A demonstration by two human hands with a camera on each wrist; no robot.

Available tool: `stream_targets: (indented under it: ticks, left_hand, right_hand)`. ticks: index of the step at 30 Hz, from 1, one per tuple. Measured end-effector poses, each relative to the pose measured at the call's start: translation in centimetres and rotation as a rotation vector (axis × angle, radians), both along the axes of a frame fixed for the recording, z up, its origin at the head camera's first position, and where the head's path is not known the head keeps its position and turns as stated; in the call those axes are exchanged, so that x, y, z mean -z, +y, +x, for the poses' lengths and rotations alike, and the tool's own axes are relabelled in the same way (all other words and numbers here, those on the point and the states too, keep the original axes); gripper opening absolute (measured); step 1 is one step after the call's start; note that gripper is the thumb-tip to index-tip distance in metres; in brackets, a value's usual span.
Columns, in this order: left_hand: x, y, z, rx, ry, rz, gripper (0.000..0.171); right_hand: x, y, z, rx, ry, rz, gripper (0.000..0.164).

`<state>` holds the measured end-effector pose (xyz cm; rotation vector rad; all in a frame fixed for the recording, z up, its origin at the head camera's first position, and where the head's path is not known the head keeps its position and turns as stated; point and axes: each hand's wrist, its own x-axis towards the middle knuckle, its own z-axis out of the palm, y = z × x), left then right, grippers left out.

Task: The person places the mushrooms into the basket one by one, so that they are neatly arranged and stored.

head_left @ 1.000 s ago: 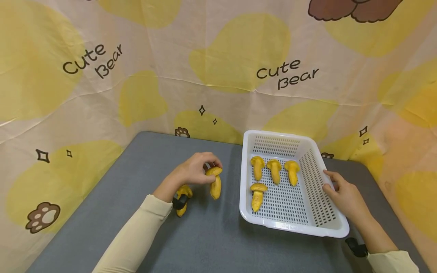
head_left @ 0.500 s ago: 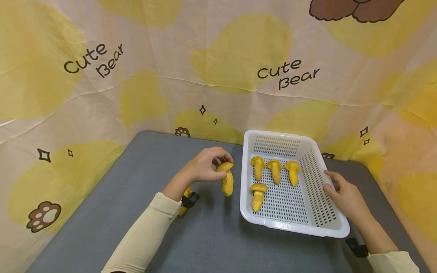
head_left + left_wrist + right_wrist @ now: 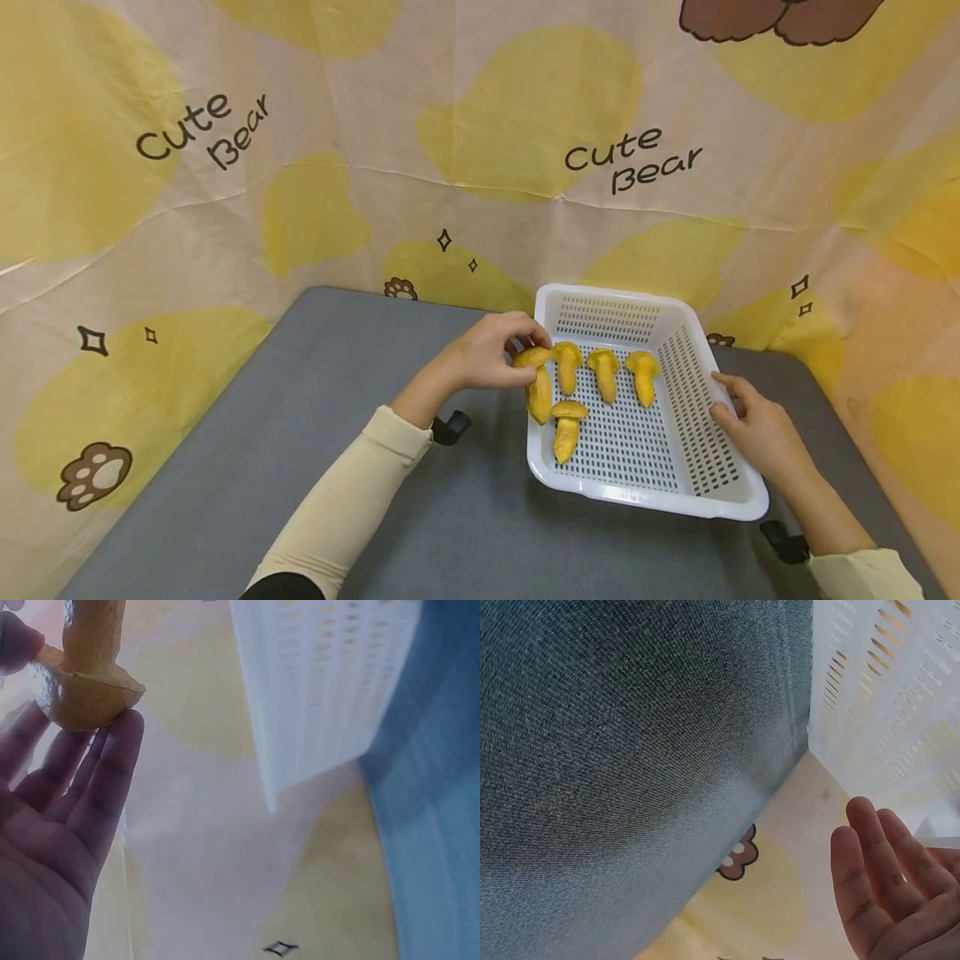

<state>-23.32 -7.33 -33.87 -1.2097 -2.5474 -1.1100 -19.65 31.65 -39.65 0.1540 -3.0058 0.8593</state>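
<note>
My left hand (image 3: 498, 350) pinches a yellow mushroom (image 3: 538, 396) by its cap, stem hanging down, over the left rim of a white perforated basket (image 3: 637, 498). The left wrist view shows the mushroom's cap (image 3: 90, 701) between thumb and fingertips. Inside the basket lie several similar mushrooms: three in a back row, with the middle mushroom (image 3: 604, 375) among them, and a front mushroom (image 3: 567, 432) nearer me. My right hand (image 3: 765, 429) holds the basket's right rim, thumb over it; in the right wrist view its fingers (image 3: 885, 874) extend below the rim outside the wall.
The basket stands on a grey table (image 3: 465, 525) towards its right side. Behind and beside the table hangs a patterned cloth (image 3: 480, 150). Black straps with camera mounts sit at both wrists, the left mount (image 3: 452, 427) hanging low over the table.
My left hand has carried the mushroom rightward from over the table to the basket's left rim. A mushroom lying on the table is now hidden behind the left arm. The right hand stays put.
</note>
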Motion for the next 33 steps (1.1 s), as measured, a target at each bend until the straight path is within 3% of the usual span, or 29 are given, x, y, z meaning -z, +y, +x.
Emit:
stream_targets:
  ticks: [7,18,33]
  left_hand:
    - [-1.3,2.0,-1.0,0.053,-0.007,-0.044,0.027]
    - [-2.2,5.2,-2.4,0.141,-0.044,-0.088,0.026]
    - [-1.8,10.1,-4.3,0.171,-0.078,-0.281,0.026]
  right_hand:
    - [-0.1,-0.1,-0.1,-0.008,0.001,-0.005,0.056]
    - [0.0,0.0,-0.1,0.001,0.004,0.007,0.056]
    - [0.0,0.0,-0.2,0.005,-0.01,0.001,0.056]
